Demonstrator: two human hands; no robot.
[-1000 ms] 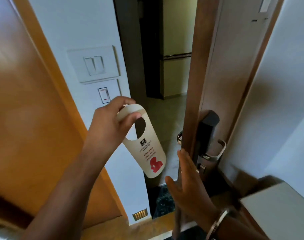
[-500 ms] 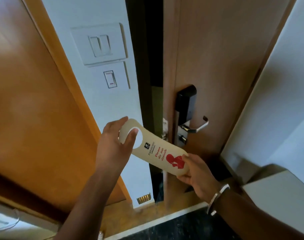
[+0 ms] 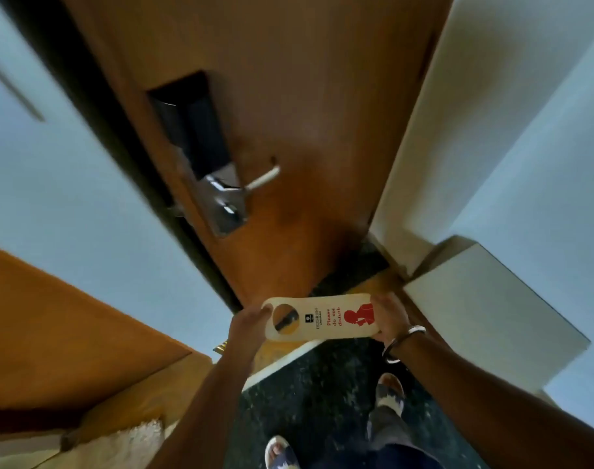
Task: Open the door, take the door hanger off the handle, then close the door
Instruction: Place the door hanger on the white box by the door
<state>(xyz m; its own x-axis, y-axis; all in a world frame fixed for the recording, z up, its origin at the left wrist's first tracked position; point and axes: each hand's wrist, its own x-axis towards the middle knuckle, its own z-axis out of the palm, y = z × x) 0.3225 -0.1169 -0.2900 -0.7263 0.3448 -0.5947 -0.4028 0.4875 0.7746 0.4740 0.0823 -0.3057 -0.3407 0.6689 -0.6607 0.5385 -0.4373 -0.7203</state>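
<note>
The cream door hanger, printed "Please do not disturb" with a red figure, lies level between both hands below the door. My left hand grips its hole end. My right hand grips the end with the red figure; a metal bangle sits on that wrist. The brown wooden door stands shut or nearly shut against its dark frame edge. Its silver lever handle and black lock plate carry nothing. Both hands are well below the handle.
A white wall runs along the left, with an orange-brown wooden panel under it. A white wall and a white ledge stand on the right. My sandalled feet are on the dark speckled floor.
The door has swung from ajar to shut or nearly so. Both hands have dropped with the hanger, now held level. The view has tilted down to the floor and feet.
</note>
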